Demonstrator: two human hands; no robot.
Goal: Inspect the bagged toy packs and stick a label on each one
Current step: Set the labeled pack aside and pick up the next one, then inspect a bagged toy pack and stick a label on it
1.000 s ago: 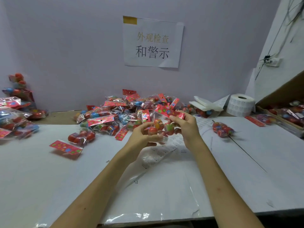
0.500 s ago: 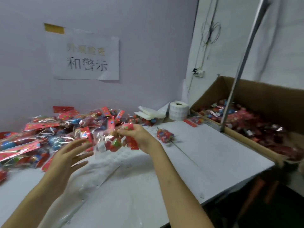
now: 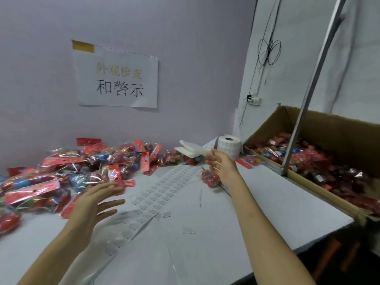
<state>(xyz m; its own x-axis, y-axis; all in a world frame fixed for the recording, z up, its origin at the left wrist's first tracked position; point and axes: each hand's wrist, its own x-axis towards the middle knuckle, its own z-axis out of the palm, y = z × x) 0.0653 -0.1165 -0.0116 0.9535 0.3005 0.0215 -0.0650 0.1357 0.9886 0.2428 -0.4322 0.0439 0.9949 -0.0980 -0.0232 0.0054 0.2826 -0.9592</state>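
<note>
A heap of clear bagged toy packs [image 3: 82, 169] with red header cards covers the table's left and back. My left hand [image 3: 96, 204] hovers open above the table beside the heap, holding nothing. Further right, my right hand [image 3: 221, 165] is raised with its fingers spread and empty. One lone pack [image 3: 209, 178] of red balls lies on the table just below that hand. A long backing sheet of small white labels [image 3: 162, 190] runs across the table between my hands. A roll of labels [image 3: 229, 147] stands at the back.
A big cardboard box [image 3: 308, 128] holding many toy packs [image 3: 308, 161] stands past the table's right edge, with a slanted metal bar [image 3: 308, 89] rising from its near rim. White folded pads [image 3: 191, 151] lie beside the roll. A paper sign [image 3: 117, 79] hangs on the wall.
My view has swung right toward the box. The pack both hands held a second ago was left to my right hand, which has since let it go; both hands are empty.
</note>
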